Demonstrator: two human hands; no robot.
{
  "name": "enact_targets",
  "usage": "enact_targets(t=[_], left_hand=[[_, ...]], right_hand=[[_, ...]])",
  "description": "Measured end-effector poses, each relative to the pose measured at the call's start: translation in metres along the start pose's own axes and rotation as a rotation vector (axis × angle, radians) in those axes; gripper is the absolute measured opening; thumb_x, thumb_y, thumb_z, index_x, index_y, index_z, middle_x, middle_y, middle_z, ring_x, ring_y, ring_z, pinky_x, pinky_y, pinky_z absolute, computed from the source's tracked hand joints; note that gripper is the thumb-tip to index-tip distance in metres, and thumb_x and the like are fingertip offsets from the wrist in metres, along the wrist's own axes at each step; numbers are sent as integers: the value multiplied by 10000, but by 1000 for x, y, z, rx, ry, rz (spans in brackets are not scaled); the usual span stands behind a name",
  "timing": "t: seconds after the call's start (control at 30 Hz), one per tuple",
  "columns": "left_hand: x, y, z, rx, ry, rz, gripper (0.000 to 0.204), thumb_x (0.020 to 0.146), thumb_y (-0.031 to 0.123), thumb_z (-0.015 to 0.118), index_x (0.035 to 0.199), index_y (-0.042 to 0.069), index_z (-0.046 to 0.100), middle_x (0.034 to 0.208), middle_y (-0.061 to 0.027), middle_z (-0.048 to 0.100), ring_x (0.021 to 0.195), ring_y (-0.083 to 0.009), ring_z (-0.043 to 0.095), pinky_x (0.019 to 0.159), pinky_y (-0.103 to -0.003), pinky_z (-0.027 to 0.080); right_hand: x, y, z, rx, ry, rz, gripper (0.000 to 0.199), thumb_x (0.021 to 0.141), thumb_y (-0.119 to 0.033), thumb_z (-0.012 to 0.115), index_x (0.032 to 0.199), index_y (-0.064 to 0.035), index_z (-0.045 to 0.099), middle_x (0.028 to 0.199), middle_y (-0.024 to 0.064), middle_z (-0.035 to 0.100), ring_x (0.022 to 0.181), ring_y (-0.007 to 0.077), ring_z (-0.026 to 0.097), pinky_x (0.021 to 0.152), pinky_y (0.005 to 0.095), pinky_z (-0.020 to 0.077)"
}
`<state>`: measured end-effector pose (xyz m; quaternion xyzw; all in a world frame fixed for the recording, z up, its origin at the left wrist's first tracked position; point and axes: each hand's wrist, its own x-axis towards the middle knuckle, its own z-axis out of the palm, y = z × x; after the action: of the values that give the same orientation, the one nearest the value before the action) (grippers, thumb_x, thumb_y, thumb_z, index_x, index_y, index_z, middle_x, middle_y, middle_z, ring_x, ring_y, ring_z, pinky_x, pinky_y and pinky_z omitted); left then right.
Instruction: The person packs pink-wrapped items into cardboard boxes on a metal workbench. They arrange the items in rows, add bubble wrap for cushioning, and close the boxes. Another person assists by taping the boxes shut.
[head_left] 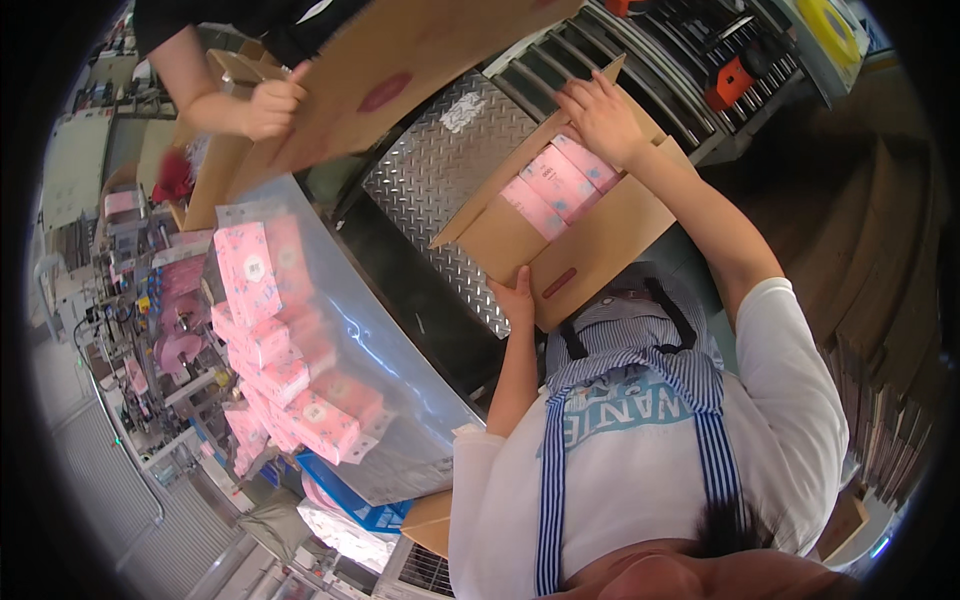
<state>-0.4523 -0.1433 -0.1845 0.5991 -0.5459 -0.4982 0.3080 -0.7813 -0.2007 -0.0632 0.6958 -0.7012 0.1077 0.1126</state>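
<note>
An open cardboard box [610, 235] stands tilted in front of me, with several pink packs of tissues [558, 183] packed side by side inside. My left hand [517, 300] grips its near left corner, thumb up along the wall and the other fingers hidden behind. Over the far edge reaches my right hand [603, 122], its fingers bent around a raised flap [612, 72]. The box sits partly over a diamond-patterned metal plate [420, 150].
Another person's hand [272, 108] holds a large cardboard sheet or box [400, 70] at the far left. More pink packs [315, 420] lie piled on a shiny metal table [385, 400]. A roller conveyor [560, 55] carries an orange-red tape dispenser [730, 82]. Flat cardboard [870, 400] stands at right.
</note>
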Motion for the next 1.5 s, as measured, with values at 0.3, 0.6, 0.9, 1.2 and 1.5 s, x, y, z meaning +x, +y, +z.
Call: enact_targets(t=[0.3, 0.6, 0.9, 1.2, 1.5], left_hand=[[0, -1, -1, -370, -193, -445, 528, 961, 292, 498, 1345, -17, 309, 1280, -152, 483, 1132, -262, 504, 973, -352, 393], [88, 59, 160, -458, -201, -317, 556, 940, 315, 533, 1350, 30, 289, 1300, -129, 454, 1142, -252, 499, 915, -373, 445], [165, 169, 309, -305, -292, -560, 709, 845, 404, 653, 1372, 216, 217, 1339, -52, 394, 1161, -263, 465, 773, -510, 479], [170, 218, 405, -126, -307, -570, 741, 819, 397, 687, 1351, 194, 214, 1348, -54, 375, 1167, -278, 449, 766, -504, 486], [153, 206, 450, -227, -699, -527, 796, 864, 501, 596, 1448, 212, 140, 1271, -40, 468, 1095, -198, 511, 867, -419, 407]], right_hand=[[-132, 19, 48, 194, -88, 324, 336, 812, -319, 627, 1080, -126, 563, 1174, 26, 534, 1167, 191, 486, 1093, 482, 223], [-17, 212, 78, 239, -15, 302, 372, 840, -355, 584, 1119, -114, 535, 1158, 49, 517, 1164, 225, 461, 1103, 440, 236], [-16, 386, 89, 149, 76, 451, 343, 843, -310, 592, 1101, -90, 548, 1143, 100, 509, 1132, 295, 472, 1047, 433, 308], [-79, 307, 67, 265, 54, 485, 603, 753, -296, 682, 1258, -42, 473, 1348, 163, 428, 1277, 322, 385, 1075, 471, 287], [-100, 291, 59, 313, 27, 361, 554, 688, -192, 695, 1202, -75, 524, 1307, 141, 462, 1265, 307, 393, 1051, 481, 297]])
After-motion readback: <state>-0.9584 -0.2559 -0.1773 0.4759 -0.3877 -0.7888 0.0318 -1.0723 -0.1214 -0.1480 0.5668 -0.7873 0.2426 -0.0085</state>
